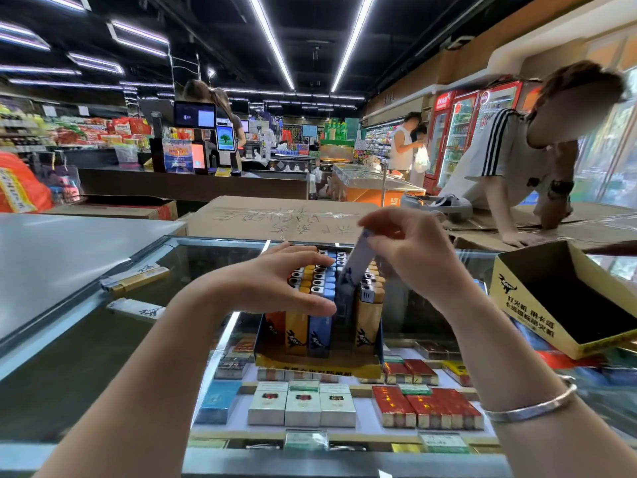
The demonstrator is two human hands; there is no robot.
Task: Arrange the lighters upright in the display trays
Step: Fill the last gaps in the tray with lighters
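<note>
Left hand (pixel 275 281) lies spread over the tops of the upright lighters (pixel 319 288), fingers straight and fanned, fingertips touching the metal caps, thumb along the near side of the rows. Right hand (pixel 410 257) pinches a pale blue-white lighter (pixel 355 260) by its upper end, fingers curled round it; the lighter is tilted, lower end dipping into the gap between the blue column and the tan column on the right. Silver bangle (pixel 531 405) on the right wrist.

Far left on the glass tabletop (pixel 113 339): two loose lighters lying flat, a gold-and-white one (pixel 136 278) near the metal edge and a white one (pixel 136 308) just below it, well apart from the tray.

Centre: display tray (pixel 317 365), blue and yellow card, stands on the glass. Lighters inside stand upright in columns: orange, yellow, blue, then the gap, then tan. Caps face up.

Under the glass: cigarette packs (pixel 303 403) in rows, white, red and blue.

Right: a second display tray (pixel 565 305), yellow card with black print, tilted, interior dark, contents cannot be told.

Behind: flat cardboard box (pixel 275 219) with handwriting. Further right, another person (pixel 510 157) in a striped-sleeve shirt leans with a hand on cardboard.
</note>
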